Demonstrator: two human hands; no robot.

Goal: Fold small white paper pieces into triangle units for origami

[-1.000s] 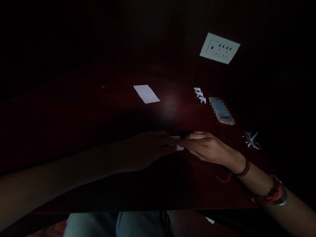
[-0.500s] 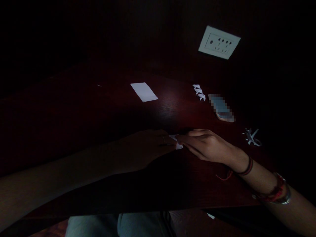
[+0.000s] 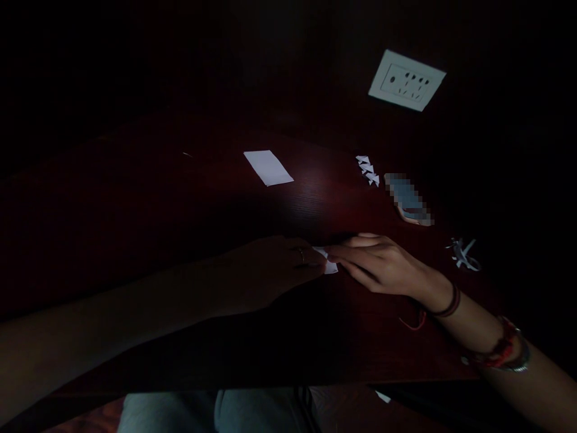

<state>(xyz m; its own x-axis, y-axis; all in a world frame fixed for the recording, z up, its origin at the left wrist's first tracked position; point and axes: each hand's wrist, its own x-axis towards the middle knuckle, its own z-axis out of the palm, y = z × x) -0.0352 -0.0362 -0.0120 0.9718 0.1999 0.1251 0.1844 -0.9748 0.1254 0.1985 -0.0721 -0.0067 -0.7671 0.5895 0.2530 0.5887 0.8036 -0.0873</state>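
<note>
A small folded white paper piece (image 3: 327, 262) lies on the dark red wooden table (image 3: 180, 204), between my two hands. My left hand (image 3: 270, 267), in deep shadow and with a ring on one finger, presses its fingertips onto the paper's left side. From the right, my right hand (image 3: 381, 264) pinches and presses the same piece with fingers held together. Most of the paper is hidden under the fingers. Dark bands and a red-beaded bracelet circle my right wrist.
A flat white paper rectangle (image 3: 268, 167) lies further back at centre. A row of small folded white triangles (image 3: 367, 170) sits beside a phone (image 3: 408, 198) at the right. Paper scraps (image 3: 464, 254) lie far right. A white wall socket (image 3: 406, 80) is behind.
Both hands stay on the small paper. My right fingers have shifted slightly along it, and a little more of the white piece shows now.
</note>
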